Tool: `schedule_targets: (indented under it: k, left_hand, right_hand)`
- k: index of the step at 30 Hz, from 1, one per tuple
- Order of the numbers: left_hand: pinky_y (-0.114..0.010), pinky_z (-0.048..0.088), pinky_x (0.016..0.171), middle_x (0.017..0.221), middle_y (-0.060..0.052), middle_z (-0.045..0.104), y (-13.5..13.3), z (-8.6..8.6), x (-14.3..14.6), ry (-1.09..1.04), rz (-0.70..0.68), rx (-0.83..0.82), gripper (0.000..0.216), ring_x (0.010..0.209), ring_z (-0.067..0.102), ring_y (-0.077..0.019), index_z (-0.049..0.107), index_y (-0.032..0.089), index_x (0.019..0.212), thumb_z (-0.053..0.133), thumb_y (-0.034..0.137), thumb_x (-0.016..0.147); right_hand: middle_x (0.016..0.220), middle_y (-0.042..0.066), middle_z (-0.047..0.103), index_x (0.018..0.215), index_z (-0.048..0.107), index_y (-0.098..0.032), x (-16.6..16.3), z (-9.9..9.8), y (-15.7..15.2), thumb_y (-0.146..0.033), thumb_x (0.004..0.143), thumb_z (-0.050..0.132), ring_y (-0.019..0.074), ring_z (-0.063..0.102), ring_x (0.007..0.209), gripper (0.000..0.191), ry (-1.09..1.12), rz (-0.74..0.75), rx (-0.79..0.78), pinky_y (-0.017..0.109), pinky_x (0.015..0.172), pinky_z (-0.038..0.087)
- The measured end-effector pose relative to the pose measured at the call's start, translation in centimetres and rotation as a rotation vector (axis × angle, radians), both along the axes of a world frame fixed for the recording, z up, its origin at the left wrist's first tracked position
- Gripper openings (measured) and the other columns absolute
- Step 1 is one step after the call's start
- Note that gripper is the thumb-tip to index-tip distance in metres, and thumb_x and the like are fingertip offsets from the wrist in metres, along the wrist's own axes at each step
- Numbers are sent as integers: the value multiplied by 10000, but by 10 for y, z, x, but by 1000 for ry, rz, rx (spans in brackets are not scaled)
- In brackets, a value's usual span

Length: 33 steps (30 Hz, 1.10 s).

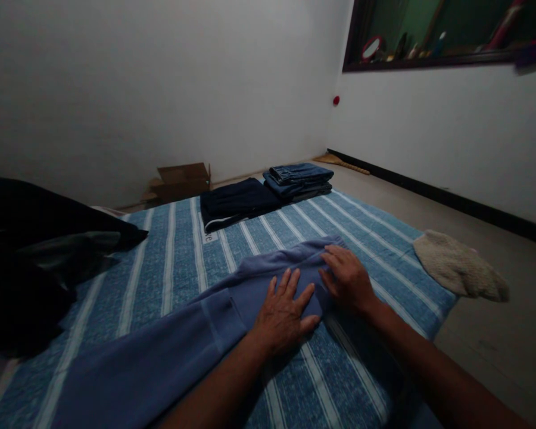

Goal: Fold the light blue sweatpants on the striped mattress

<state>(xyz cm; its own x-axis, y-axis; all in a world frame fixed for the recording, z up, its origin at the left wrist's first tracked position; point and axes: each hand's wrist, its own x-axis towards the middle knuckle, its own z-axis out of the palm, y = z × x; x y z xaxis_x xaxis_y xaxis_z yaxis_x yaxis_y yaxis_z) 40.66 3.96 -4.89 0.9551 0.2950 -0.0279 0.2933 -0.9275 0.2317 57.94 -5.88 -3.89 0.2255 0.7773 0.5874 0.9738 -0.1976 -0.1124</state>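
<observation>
A pair of blue-purple sweatpants (161,351) lies lengthwise across the bed, its legs toward the lower left and its waistband toward the middle. A side pocket seam shows on it. My left hand (283,313) rests flat on the upper part of the sweatpants, fingers spread. Beside it, my right hand (348,277) touches the fabric near the waistband, fingers loosely bent and the thumb side apart from them. The undersides of the right fingers are hidden.
Blue bedding with white stripes (156,268) covers the bed. Folded dark pants (236,201) and a stack of folded jeans (299,174) lie at the far edge. Dark clothes (36,256) are heaped left. A beige knitted cloth (455,262) hangs over the right edge. A cardboard box (178,182) stands behind.
</observation>
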Motion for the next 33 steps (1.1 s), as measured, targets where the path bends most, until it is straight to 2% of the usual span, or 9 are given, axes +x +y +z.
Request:
schedule_targets:
  k: [4, 8, 13, 18, 22, 25, 27, 30, 33]
  left_hand:
    - [-569, 135, 1108, 1560, -115, 181, 0, -2, 0, -14, -4, 1, 650, 1427, 105, -332, 308, 320, 1440, 430, 603, 868]
    - [-574, 138, 1107, 1558, -121, 184, 0, -3, -1, -20, -7, -15, 650, 1427, 104, -331, 303, 334, 1439, 426, 612, 864]
    - [-587, 173, 1098, 1539, -140, 238, 0, 10, 2, 28, 8, -61, 637, 1419, 145, -338, 348, 280, 1421, 454, 578, 868]
    - [-485, 223, 1127, 1466, -169, 382, 10, 28, 16, -44, 94, 3, 501, 1390, 273, -282, 484, 123, 1303, 421, 450, 928]
    - [-502, 224, 1127, 1487, -156, 351, 21, 14, 25, -93, 145, 111, 523, 1400, 246, -287, 463, 120, 1329, 412, 453, 929]
    - [-538, 207, 1123, 1521, -130, 285, 27, -4, 23, -74, 161, 115, 573, 1412, 208, -284, 414, 145, 1378, 375, 498, 929]
    - [-554, 195, 1122, 1530, -116, 264, 28, -9, 21, -72, 164, 110, 584, 1417, 193, -280, 394, 160, 1394, 356, 512, 929]
    - [-563, 199, 1117, 1521, -131, 281, 25, -2, 21, -65, 173, 95, 562, 1412, 205, -291, 417, 146, 1375, 404, 473, 919]
    - [-535, 224, 1120, 1491, -162, 339, 18, 12, 31, -82, 178, 78, 460, 1396, 254, -293, 484, 109, 1305, 472, 322, 897]
  right_hand:
    - [1371, 221, 473, 1264, 529, -68, -3, -26, 7, -405, 867, 511, 351, 378, 1304, 521, -55, -43, -155, 496, 1056, 303]
    - [1412, 220, 430, 1316, 493, -78, 2, -42, 3, -436, 899, 459, 339, 315, 1352, 551, -48, -62, -217, 508, 1078, 264]
    - [1437, 231, 391, 1345, 470, -67, 2, -42, 3, -467, 910, 435, 335, 293, 1365, 591, -41, -67, -252, 507, 1091, 234]
    - [1450, 238, 367, 1368, 442, -56, 3, -45, 3, -524, 911, 409, 339, 278, 1371, 655, -73, -65, -280, 507, 1093, 215]
    - [1453, 239, 360, 1364, 453, -59, 5, -49, 4, -569, 906, 385, 344, 278, 1370, 688, -68, -62, -300, 504, 1095, 205]
    - [1452, 231, 367, 1370, 453, -68, 4, -48, 4, -552, 913, 388, 337, 277, 1372, 669, -72, -65, -298, 488, 1104, 194]
    - [1451, 223, 374, 1368, 458, -74, 3, -47, 4, -549, 914, 388, 332, 281, 1372, 661, -73, -65, -289, 482, 1106, 197]
    - [1446, 212, 388, 1359, 470, -78, 1, -46, 4, -541, 910, 408, 329, 291, 1368, 648, -63, -74, -269, 481, 1106, 208]
    - [1438, 214, 400, 1343, 484, -71, 0, -49, 5, -516, 902, 444, 330, 307, 1360, 628, -45, -69, -227, 490, 1105, 223]
